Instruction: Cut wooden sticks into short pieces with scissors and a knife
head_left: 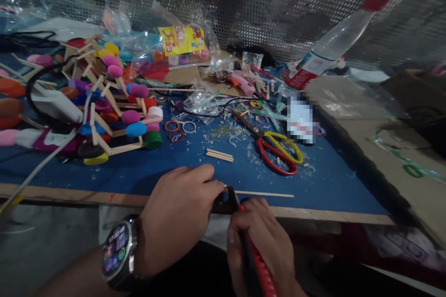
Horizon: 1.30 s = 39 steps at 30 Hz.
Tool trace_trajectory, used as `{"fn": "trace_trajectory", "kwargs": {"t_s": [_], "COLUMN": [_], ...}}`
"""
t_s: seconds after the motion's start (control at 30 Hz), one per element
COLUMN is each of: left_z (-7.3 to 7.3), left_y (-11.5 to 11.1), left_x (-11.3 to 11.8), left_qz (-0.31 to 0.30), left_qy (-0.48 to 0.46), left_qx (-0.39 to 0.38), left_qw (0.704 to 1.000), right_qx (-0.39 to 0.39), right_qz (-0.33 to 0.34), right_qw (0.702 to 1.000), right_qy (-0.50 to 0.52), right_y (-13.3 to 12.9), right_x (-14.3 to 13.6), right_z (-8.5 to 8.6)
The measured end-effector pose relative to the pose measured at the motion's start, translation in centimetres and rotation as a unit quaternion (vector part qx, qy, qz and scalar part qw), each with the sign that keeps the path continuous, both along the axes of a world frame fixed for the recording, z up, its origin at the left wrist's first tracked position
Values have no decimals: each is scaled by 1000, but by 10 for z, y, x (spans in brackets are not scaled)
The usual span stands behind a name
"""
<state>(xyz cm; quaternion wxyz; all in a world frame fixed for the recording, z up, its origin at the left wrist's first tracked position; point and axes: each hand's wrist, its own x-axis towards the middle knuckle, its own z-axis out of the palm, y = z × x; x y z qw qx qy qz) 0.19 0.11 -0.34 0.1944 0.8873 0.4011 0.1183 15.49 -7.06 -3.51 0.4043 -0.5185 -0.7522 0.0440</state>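
My left hand [181,209], wearing a smartwatch [118,253], is closed near the table's front edge and pinches one end of a thin wooden stick [265,193]. The stick runs to the right over the blue surface. In my right hand [265,241] is a red-and-black handled cutting tool [259,267]. Its dark tip crosses the stick just right of my left fingertips; whether it is a knife or cutters I cannot tell. Beyond my hands lie several short cut sticks [219,155] side by side, and red-and-yellow handled scissors [275,148].
Colourful stick-and-disc pieces [114,111] crowd the left, with a cable across them. A phone [301,119] and a tilted plastic bottle [327,51] are at the right. Rubber bands [189,126], shavings and a yellow packet [181,40] lie farther back. Cardboard [386,148] borders the right side.
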Motion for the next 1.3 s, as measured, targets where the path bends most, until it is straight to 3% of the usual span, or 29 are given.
{"fn": "trace_trajectory", "kwargs": {"t_s": [0.47, 0.8, 1.3], "left_z": [0, -1, -1], "left_y": [0, 1, 1], "left_x": [0, -3, -2], "left_qz": [-11, -14, -13], "left_qy": [-22, -16, -24], "left_qx": [28, 13, 30], "left_qw": [999, 1000, 999], "right_qx": [26, 28, 48], "right_qz": [15, -21, -20], "right_qw": [999, 997, 997], "right_qy": [-44, -74, -56], "right_y": [-4, 0, -4], "right_x": [1, -4, -7], "right_z": [-5, -6, -11]}}
